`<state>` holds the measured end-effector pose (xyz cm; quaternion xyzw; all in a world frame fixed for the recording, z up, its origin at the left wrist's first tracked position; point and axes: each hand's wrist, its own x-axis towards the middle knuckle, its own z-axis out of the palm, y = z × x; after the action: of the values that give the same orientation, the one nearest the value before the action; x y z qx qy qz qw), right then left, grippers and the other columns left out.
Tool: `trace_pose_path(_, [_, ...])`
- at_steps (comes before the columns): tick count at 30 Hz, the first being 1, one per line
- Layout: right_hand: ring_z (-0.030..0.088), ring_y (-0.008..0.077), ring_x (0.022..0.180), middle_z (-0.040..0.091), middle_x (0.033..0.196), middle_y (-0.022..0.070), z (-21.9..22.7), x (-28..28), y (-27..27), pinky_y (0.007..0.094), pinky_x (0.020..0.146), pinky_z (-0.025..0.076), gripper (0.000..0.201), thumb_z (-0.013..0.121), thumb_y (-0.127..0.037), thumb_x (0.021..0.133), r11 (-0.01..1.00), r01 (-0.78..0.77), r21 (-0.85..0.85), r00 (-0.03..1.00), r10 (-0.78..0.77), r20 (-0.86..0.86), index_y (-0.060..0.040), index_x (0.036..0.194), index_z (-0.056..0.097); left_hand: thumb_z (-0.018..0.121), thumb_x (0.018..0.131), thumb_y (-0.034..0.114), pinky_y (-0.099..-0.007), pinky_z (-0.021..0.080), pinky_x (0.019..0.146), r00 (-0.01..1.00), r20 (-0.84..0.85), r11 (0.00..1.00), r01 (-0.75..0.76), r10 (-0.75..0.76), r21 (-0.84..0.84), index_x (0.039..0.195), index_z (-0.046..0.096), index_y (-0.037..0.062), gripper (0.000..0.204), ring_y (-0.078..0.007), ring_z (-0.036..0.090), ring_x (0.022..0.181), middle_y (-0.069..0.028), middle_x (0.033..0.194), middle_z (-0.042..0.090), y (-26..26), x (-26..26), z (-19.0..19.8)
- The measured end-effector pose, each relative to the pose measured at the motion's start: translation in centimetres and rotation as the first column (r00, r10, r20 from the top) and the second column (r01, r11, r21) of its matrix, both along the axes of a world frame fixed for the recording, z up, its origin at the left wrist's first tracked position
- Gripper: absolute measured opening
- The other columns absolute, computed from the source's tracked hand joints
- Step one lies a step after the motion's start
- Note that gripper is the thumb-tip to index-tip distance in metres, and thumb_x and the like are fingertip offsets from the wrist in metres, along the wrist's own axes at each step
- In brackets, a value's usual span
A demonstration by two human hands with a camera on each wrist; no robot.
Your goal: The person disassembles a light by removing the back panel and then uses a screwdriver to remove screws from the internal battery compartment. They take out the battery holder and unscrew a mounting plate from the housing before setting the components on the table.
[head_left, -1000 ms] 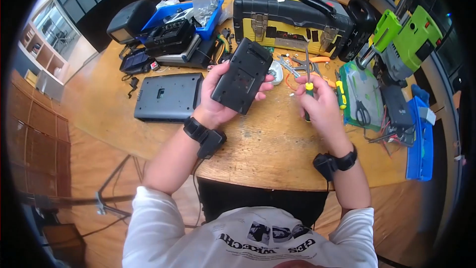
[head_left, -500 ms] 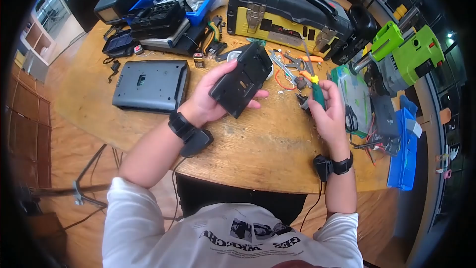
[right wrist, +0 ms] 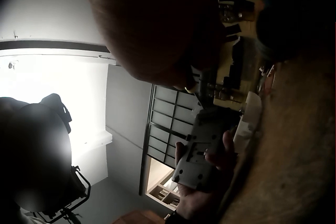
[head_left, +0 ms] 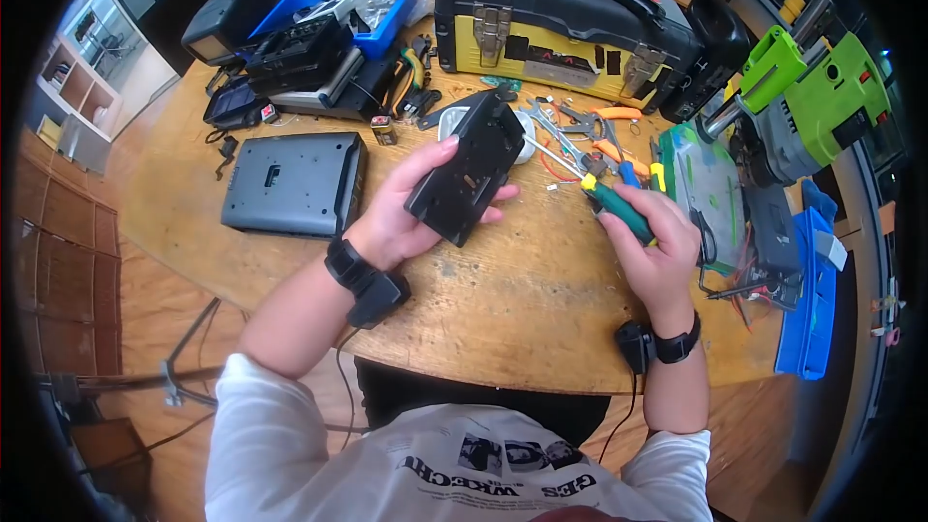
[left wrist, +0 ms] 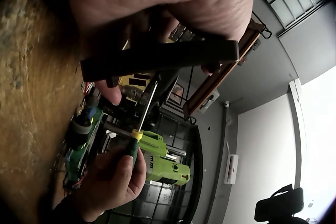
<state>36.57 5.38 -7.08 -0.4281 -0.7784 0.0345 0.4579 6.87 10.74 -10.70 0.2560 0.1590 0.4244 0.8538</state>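
Note:
My left hand (head_left: pixel 394 208) grips a black plastic housing (head_left: pixel 469 177) by its sides, thumb along the left edge and fingertips past the right. The housing is tilted above the table, with its recessed, screw-holed face up. In my right hand (head_left: pixel 665 253) is a screwdriver (head_left: pixel 619 211) with a green and yellow handle. Its shaft points left, the tip close to the housing's upper right edge in the head view. From the left wrist, the housing (left wrist: pixel 163 60) appears edge-on, with the screwdriver (left wrist: pixel 136 134) below it. The right wrist view shows the housing's face (right wrist: pixel 199 148).
A larger dark casing (head_left: pixel 295 184) lies on the table at left. Behind the housing is a white bowl (head_left: pixel 451 120), with pliers and wrenches (head_left: pixel 580 140) beside it. A black and yellow toolbox (head_left: pixel 561 39) stands at the back; a green drill stand (head_left: pixel 812 106) is at right.
The screwdriver has swung from pointing up to pointing left at the housing. My right hand has turned with it, while the left keeps its hold and the housing tilts a little more.

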Motion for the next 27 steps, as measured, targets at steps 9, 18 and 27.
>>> trace_pose_path(9, [0.072,0.0251,0.086,0.076,0.098,0.0141,-0.22,-0.21,-0.21,0.0322,0.079,0.055,0.029,0.082,-0.003,0.082,0.991,-0.017,-0.133,0.999,0.013,-0.037,0.0013,0.109,0.074,0.060,0.104,0.033,-0.0509,0.059,0.098,0.998,-0.041,0.999,-0.040,0.040,0.002,0.142,0.054,-0.0017,0.051,-0.0412,0.065,0.124,-0.0189,0.135,0.065,-0.15,0.05,-0.30])
trace_pose_path(18, [0.069,0.0212,0.075,0.073,0.091,0.0127,-0.37,-0.28,0.19,0.0289,0.067,0.053,0.027,0.080,-0.001,0.084,0.996,-0.068,-0.065,0.997,0.066,-0.032,0.0005,0.110,0.074,0.057,0.105,0.038,-0.0517,0.060,0.098,0.995,-0.086,0.999,-0.037,0.040,0.038,0.153,0.043,-0.0010,0.064,-0.0461,0.058,0.131,-0.0235,0.143,0.058,-0.09,-0.03,-0.70])
trace_pose_path(27, [0.069,0.0218,0.076,0.073,0.091,0.0130,-0.38,-0.29,0.29,0.0292,0.068,0.053,0.027,0.081,-0.002,0.084,0.996,-0.072,-0.049,0.997,0.071,-0.028,0.0006,0.109,0.074,0.057,0.104,0.039,-0.0477,0.062,0.094,0.994,-0.107,0.997,-0.031,0.038,0.071,0.152,0.044,-0.0018,0.064,-0.0434,0.061,0.129,-0.0234,0.141,0.060,-0.11,-0.04,-0.72])
